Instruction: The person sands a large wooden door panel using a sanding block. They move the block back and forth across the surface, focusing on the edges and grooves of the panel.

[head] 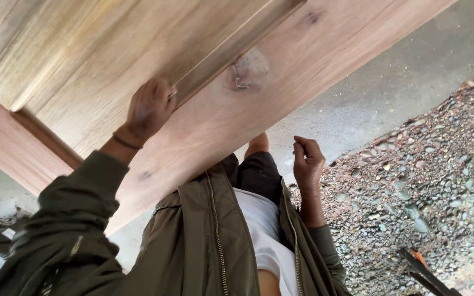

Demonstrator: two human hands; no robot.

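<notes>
Across the upper left of the frame lies the wooden door, my left hand pressed on its panel moulding, fingers curled. My right hand, loosely clenched, holds nothing over concrete floor; gravel lower right.

Loose gravel spreads at my three o'clock, grey concrete floor running past it toward one o'clock, and a dark metal bar with an orange tip lies at five o'clock
</notes>
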